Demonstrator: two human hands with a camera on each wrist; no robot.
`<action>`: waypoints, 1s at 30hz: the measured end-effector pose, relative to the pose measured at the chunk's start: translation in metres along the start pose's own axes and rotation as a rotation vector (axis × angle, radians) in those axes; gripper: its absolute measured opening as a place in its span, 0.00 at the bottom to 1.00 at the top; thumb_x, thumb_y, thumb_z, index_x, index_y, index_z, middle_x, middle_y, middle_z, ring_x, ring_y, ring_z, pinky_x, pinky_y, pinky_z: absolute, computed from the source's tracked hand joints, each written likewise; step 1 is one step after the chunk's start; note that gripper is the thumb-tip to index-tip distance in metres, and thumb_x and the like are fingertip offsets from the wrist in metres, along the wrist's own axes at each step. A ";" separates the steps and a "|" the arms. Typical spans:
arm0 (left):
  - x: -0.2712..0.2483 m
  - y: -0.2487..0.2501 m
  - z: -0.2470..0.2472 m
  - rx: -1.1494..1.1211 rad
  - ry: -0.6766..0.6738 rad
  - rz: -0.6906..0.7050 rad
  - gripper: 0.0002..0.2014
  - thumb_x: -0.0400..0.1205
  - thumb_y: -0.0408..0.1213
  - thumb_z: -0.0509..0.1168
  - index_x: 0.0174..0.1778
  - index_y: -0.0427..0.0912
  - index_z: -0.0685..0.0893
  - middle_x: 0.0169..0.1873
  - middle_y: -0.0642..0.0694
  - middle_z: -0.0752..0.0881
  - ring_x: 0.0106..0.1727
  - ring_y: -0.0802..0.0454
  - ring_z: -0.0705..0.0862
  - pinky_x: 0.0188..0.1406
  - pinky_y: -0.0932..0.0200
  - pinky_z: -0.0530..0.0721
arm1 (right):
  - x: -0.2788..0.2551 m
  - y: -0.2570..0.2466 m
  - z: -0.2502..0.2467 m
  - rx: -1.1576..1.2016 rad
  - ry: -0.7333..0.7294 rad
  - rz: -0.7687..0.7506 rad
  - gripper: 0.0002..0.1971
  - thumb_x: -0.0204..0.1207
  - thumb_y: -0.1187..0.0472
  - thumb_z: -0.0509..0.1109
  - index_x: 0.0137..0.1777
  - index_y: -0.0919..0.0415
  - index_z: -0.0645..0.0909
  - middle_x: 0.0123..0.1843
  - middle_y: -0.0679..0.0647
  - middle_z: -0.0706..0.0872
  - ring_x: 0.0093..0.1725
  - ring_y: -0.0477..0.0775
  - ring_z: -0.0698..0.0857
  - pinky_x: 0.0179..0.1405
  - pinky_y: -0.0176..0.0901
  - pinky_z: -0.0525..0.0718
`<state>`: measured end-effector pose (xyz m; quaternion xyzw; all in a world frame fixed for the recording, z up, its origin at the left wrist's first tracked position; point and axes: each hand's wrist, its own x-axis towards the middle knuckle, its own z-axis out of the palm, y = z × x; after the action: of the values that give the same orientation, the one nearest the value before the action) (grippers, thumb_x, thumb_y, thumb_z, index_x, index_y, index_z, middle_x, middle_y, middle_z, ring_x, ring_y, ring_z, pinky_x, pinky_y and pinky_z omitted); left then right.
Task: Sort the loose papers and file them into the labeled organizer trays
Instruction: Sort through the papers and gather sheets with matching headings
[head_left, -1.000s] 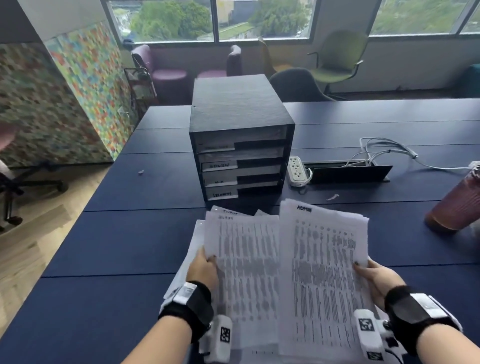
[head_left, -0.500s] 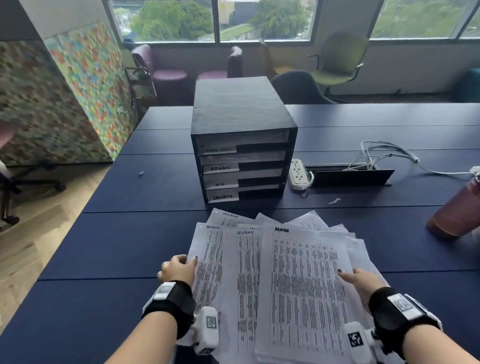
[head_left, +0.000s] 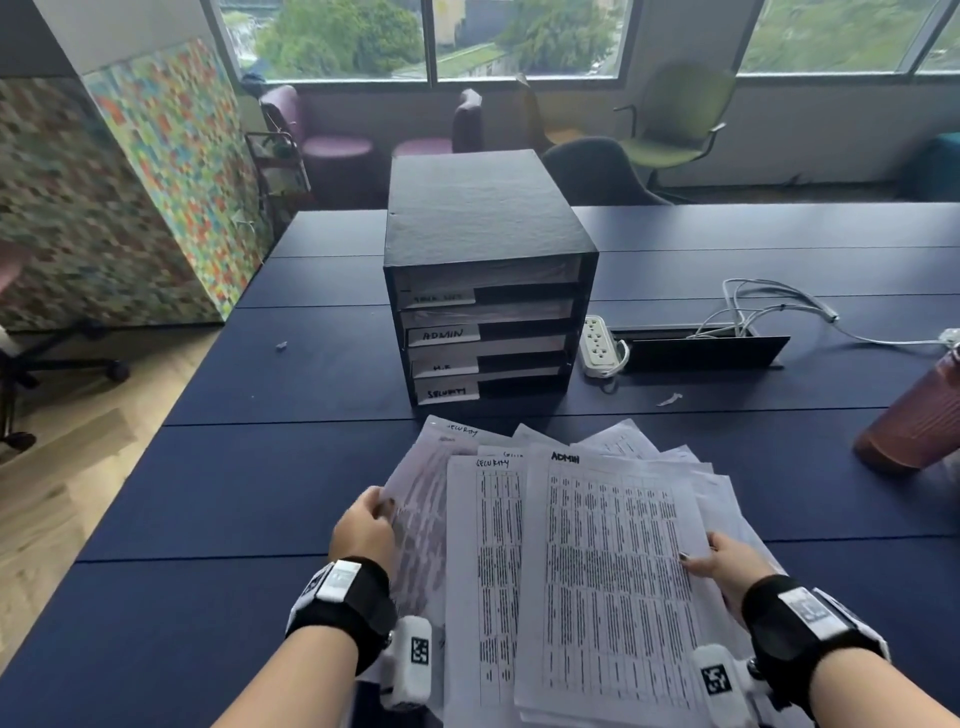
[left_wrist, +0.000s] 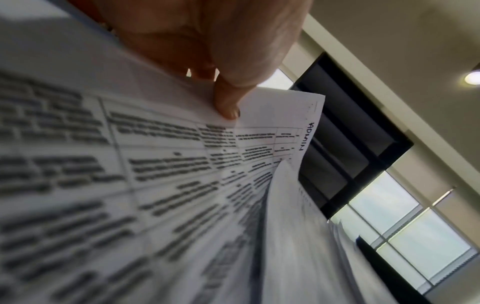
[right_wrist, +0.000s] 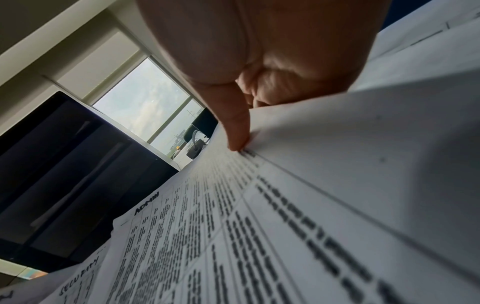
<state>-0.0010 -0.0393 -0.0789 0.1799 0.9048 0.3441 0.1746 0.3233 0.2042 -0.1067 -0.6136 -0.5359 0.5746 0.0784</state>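
A fanned pile of printed papers (head_left: 571, 545) lies on the dark blue table in front of me. The top sheet reads ADMIN (head_left: 613, 571); a sheet beside it reads SECURITY (head_left: 488, 545). My left hand (head_left: 363, 525) pinches the left edge of a lifted sheet (left_wrist: 155, 144), with its thumb (left_wrist: 226, 102) on top. My right hand (head_left: 722, 566) pinches the right edge of the ADMIN sheet (right_wrist: 233, 205), thumb (right_wrist: 233, 127) on the print. The black organizer (head_left: 488, 249) stands beyond the papers, its trays labelled; ADMIN (head_left: 441, 335) and SECURITY (head_left: 447, 392) are legible.
A white power strip (head_left: 597, 345) and a black cable hatch (head_left: 696, 351) with white cables (head_left: 769, 306) sit right of the organizer. A pink tumbler (head_left: 914, 415) stands at the right edge. Chairs line the windows behind the table.
The raised papers came down onto the table and spread out. My left hand moved left and has lifted a sheet's left edge; my right hand stayed on the ADMIN sheet.
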 end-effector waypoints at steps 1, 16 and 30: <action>0.000 0.003 -0.006 -0.042 0.027 0.027 0.07 0.82 0.32 0.58 0.39 0.43 0.78 0.34 0.41 0.83 0.38 0.38 0.81 0.40 0.51 0.80 | 0.001 0.001 0.000 0.003 0.003 -0.005 0.11 0.72 0.80 0.65 0.46 0.64 0.77 0.47 0.67 0.86 0.52 0.69 0.84 0.61 0.67 0.79; 0.003 0.099 -0.116 -0.445 0.461 0.375 0.06 0.86 0.34 0.58 0.52 0.40 0.79 0.40 0.47 0.81 0.39 0.53 0.78 0.33 0.63 0.67 | -0.001 0.001 0.002 0.169 0.088 -0.128 0.12 0.75 0.81 0.63 0.53 0.67 0.76 0.32 0.55 0.85 0.32 0.55 0.82 0.31 0.40 0.83; -0.026 0.128 -0.112 -0.744 0.553 0.503 0.12 0.85 0.32 0.56 0.41 0.56 0.73 0.35 0.72 0.84 0.37 0.77 0.78 0.39 0.77 0.72 | -0.009 -0.009 0.004 0.162 0.113 -0.169 0.13 0.75 0.77 0.64 0.58 0.71 0.78 0.47 0.67 0.84 0.45 0.62 0.81 0.55 0.59 0.79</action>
<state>-0.0008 -0.0240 0.0922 0.2197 0.6629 0.7078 -0.1064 0.3172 0.1987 -0.0958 -0.5892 -0.5325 0.5718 0.2058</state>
